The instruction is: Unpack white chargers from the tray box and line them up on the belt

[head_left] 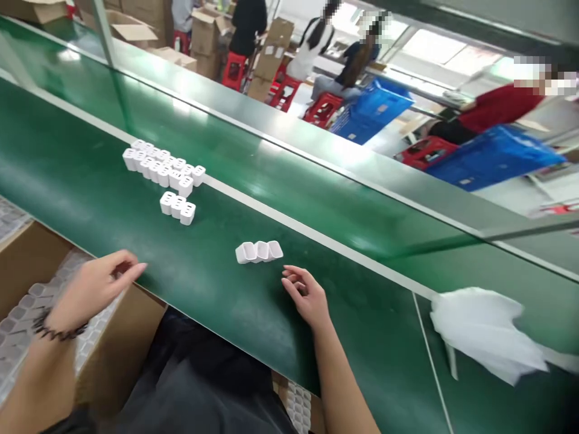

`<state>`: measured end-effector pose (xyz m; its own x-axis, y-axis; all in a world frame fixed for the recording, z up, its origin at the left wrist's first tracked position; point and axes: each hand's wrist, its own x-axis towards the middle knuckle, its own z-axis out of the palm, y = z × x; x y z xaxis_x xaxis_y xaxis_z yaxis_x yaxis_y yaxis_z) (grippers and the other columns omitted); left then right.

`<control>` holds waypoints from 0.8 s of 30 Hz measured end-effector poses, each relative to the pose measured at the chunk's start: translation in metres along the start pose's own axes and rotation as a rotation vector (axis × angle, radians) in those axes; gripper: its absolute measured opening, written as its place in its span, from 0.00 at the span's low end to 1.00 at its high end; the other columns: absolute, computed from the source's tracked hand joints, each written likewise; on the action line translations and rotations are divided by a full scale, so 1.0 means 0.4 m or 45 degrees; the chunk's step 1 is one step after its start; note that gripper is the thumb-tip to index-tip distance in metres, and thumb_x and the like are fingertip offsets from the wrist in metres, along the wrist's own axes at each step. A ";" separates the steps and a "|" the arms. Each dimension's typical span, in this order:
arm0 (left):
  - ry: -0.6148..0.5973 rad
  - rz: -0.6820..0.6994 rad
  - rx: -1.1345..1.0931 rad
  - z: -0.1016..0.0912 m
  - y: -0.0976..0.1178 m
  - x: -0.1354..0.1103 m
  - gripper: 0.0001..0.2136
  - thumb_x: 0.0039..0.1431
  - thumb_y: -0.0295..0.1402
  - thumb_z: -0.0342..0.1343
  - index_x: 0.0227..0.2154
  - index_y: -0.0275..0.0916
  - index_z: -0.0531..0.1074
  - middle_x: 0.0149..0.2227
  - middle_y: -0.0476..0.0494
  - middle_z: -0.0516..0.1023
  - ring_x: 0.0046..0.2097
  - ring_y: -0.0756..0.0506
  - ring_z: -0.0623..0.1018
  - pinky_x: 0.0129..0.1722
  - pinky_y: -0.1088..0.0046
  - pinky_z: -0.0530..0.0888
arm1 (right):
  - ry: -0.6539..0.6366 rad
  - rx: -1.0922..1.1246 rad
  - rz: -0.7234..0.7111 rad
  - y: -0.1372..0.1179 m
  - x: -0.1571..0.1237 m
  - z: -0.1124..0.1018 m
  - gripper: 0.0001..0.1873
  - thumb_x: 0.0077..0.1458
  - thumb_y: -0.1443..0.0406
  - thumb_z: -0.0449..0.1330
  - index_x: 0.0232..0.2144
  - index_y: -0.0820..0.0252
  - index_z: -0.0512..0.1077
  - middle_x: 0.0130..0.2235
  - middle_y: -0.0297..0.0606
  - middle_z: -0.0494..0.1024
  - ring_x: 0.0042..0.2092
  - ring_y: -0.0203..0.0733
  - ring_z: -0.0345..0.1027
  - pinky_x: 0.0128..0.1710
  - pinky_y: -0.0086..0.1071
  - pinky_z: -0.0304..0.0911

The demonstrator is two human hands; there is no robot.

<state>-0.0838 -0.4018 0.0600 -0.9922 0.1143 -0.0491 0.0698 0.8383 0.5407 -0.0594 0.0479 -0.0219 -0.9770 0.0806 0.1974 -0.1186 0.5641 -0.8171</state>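
My left hand (97,282) is over the near edge of the green work surface, thumb stretched out and apart from the bent index finger. I see nothing in it. My right hand (308,295) is just above the surface, fingers loosely curved and apart, also with nothing in it. Close to its fingertips lie three small white plastic cups (259,252) in a touching row, tilted with their hollow openings showing. Farther left, three white plastic pieces with slotted tops (178,208) stand side by side. Behind them is a cluster of several similar white pieces (163,167).
Cardboard boxes with trays of clear cups (115,346) stand below the near edge on the left. A crumpled white plastic bag (486,328) lies at the right. Beyond the green conveyor belt (217,301), several people sit on red stools near blue crates (488,158).
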 end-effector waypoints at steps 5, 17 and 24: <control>-0.121 0.712 -0.084 0.206 0.334 0.179 0.35 0.55 0.50 0.61 0.62 0.44 0.58 0.63 0.37 0.63 0.62 0.37 0.66 0.56 0.60 0.70 | 0.134 -0.088 -0.140 -0.028 0.011 0.031 0.22 0.61 0.59 0.59 0.56 0.53 0.65 0.53 0.46 0.69 0.44 0.45 0.70 0.38 0.40 0.74; -0.124 0.836 0.269 0.422 0.479 0.283 0.23 0.62 0.46 0.55 0.56 0.41 0.67 0.47 0.40 0.77 0.46 0.41 0.76 0.41 0.68 0.71 | -0.031 -0.116 -0.208 -0.033 0.012 0.063 0.29 0.61 0.66 0.55 0.62 0.51 0.55 0.56 0.44 0.69 0.55 0.50 0.65 0.57 0.52 0.63; -0.509 0.098 -1.170 0.376 0.494 0.243 0.28 0.53 0.55 0.60 0.50 0.42 0.70 0.40 0.46 0.78 0.37 0.46 0.77 0.35 0.73 0.73 | 0.060 0.070 -0.346 -0.070 0.001 0.032 0.42 0.57 0.56 0.64 0.66 0.49 0.48 0.64 0.46 0.59 0.63 0.53 0.56 0.59 0.52 0.62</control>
<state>-0.1509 -0.1448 0.0358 -0.8694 0.4626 -0.1738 -0.1415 0.1040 0.9845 -0.0589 0.0215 -0.0058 -0.8988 -0.0287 0.4375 -0.3861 0.5246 -0.7587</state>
